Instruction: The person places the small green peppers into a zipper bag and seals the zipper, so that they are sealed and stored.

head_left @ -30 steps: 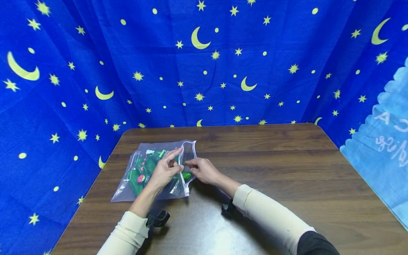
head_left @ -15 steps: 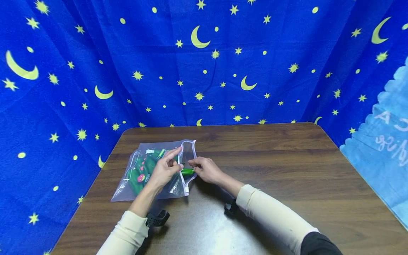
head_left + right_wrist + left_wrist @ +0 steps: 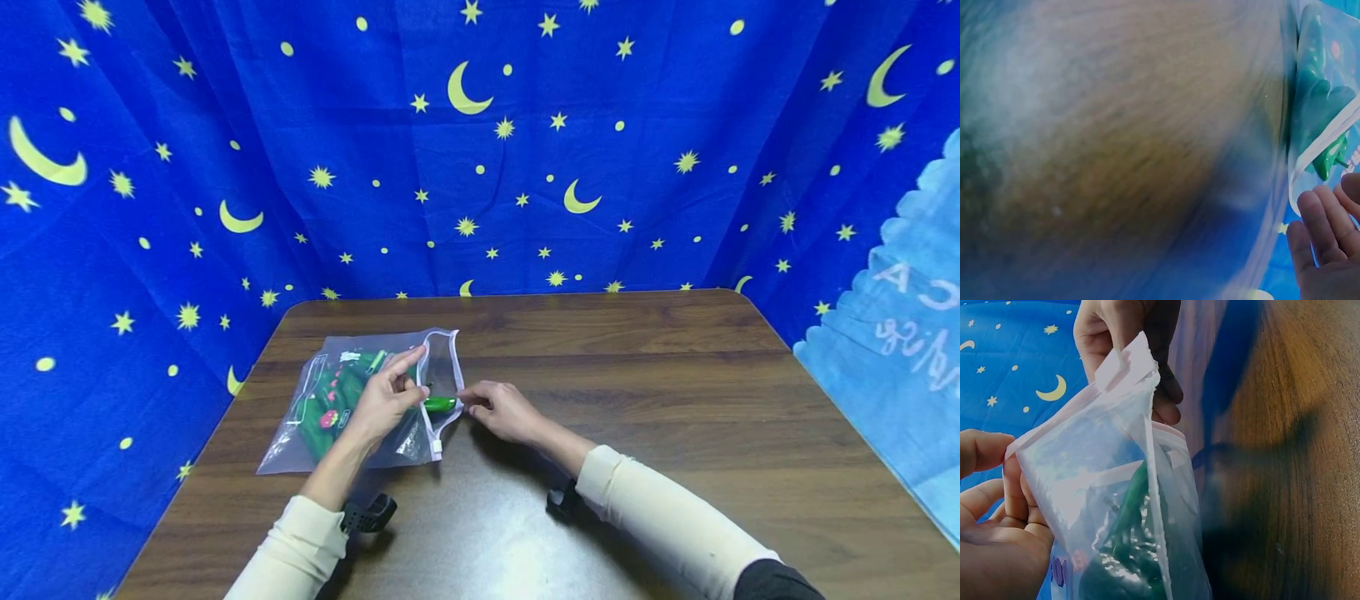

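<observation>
A clear slider zip bag (image 3: 401, 448) with printed pictures lies on the left of the table, its mouth parted toward the right. Glossy green things (image 3: 1125, 550), which look like peppers, fill much of it. One green pepper (image 3: 441, 403) lies just inside the mouth. My left hand (image 3: 382, 408) pinches the upper layer of the bag at the mouth's rim, thumb and index finger together. Beside the opening is my right hand (image 3: 506, 411), fingertips at the bag's edge. The right wrist view has its fingers (image 3: 1322, 225) loosely bent near the opening, with nothing seen between them.
The bag's white slider (image 3: 437, 447) sits at the near corner of the mouth. A brown wooden table (image 3: 637, 400) extends to the right. A blue star-and-moon cloth (image 3: 420, 150) hangs behind and beside the table.
My right hand has drawn back to the right, out of the bag's mouth. The pepper inside the opening has shifted and shows more fully. The left hand keeps its place.
</observation>
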{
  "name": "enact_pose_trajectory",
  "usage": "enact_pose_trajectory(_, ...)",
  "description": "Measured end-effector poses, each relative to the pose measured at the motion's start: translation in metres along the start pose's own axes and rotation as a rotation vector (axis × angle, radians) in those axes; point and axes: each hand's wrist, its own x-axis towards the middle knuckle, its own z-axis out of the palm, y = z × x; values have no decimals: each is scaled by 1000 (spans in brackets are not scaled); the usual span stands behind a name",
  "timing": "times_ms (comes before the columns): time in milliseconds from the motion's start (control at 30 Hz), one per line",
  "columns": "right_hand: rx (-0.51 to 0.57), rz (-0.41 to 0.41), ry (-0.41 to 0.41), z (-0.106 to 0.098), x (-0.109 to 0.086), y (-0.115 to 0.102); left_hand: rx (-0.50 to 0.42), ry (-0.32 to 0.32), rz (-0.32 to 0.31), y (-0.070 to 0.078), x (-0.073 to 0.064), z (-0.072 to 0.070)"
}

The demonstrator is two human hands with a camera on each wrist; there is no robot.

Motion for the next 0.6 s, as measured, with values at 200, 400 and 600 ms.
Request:
enact_pose_trajectory(200,3,-29,-13,4,1,-1,11,-3,-10,1,0,-1)
enact_pose_trajectory(400,12,-51,-29,8,7,-11,19,-4,-12,0,0,-1)
enact_pose_trajectory(600,-3,-75,-38,12,15,-21,-1,-14,15,-1,-1,-1)
